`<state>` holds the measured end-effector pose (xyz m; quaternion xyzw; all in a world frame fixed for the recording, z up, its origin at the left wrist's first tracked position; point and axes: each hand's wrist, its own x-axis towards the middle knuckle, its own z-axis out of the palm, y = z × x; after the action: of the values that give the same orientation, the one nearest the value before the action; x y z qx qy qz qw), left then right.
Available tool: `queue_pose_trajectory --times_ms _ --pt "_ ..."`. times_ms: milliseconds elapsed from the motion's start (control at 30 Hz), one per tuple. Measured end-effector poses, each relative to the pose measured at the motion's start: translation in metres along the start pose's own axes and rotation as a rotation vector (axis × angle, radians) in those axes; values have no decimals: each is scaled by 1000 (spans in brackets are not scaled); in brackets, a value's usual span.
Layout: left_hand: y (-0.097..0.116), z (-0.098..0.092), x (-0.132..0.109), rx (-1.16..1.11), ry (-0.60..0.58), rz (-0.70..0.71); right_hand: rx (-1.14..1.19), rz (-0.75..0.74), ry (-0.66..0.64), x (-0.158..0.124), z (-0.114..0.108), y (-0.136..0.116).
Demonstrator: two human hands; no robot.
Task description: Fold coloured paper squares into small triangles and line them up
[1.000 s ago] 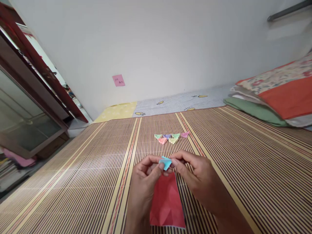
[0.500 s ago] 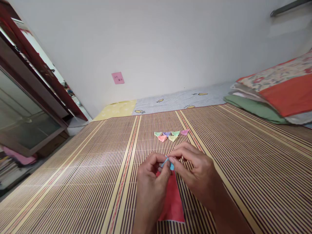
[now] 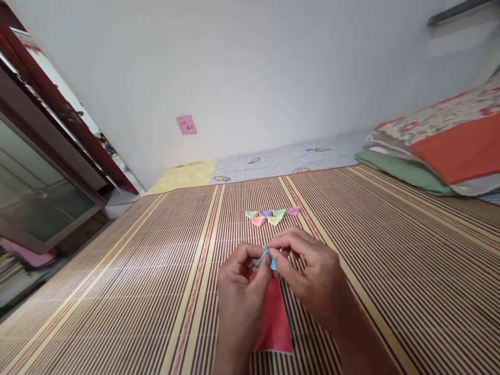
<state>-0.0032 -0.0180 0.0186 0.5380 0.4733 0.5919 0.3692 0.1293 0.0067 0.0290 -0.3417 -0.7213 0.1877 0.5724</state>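
A small piece of folded blue paper [image 3: 273, 264] is pinched between my two hands, partly hidden by the fingers. My left hand [image 3: 244, 284] is closed on its left side, with the thumb on the near face. From the right, the thumb and forefinger of my right hand [image 3: 307, 263] grip its upper edge. Under the hands lies a red sheet [image 3: 275, 317], its upper end and left side covered by my left hand. Beyond the fingers, several small folded paper triangles rest in two rows, among them a pink triangle [image 3: 294, 211], a yellow triangle [image 3: 275, 221] and a salmon triangle [image 3: 258, 221].
A striped mat [image 3: 136, 281] covers the surface. Along the white wall runs a checked cloth [image 3: 269, 164] beside a yellow cloth [image 3: 187, 174]. Folded bedding [image 3: 449, 151] is stacked at the right. A pink note [image 3: 186, 125] is stuck to the wall; a glass-paned cabinet [image 3: 35, 182] stands left.
The fingers have shifted slightly on the blue paper, which both hands still hold. The whole view has moved a little; the triangles and red sheet lie as before.
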Motion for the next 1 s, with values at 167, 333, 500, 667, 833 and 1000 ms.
queue_pose_trajectory --times_ms 167,333,500,667,833,1000 --pt "0 1 -1 25 4 55 -15 -5 41 0 3 -1" --pt "6 2 -1 -26 30 50 -27 4 42 1 2 0" --pt "10 4 -1 -74 76 41 -24 6 20 1 3 0" --pt "10 2 -2 -102 63 -30 -49 -2 44 0 5 -1" --pt "7 3 -4 -77 91 0 -71 11 50 -2 7 -4" --pt "6 8 -5 7 131 91 -95 0 73 -2 8 -8"
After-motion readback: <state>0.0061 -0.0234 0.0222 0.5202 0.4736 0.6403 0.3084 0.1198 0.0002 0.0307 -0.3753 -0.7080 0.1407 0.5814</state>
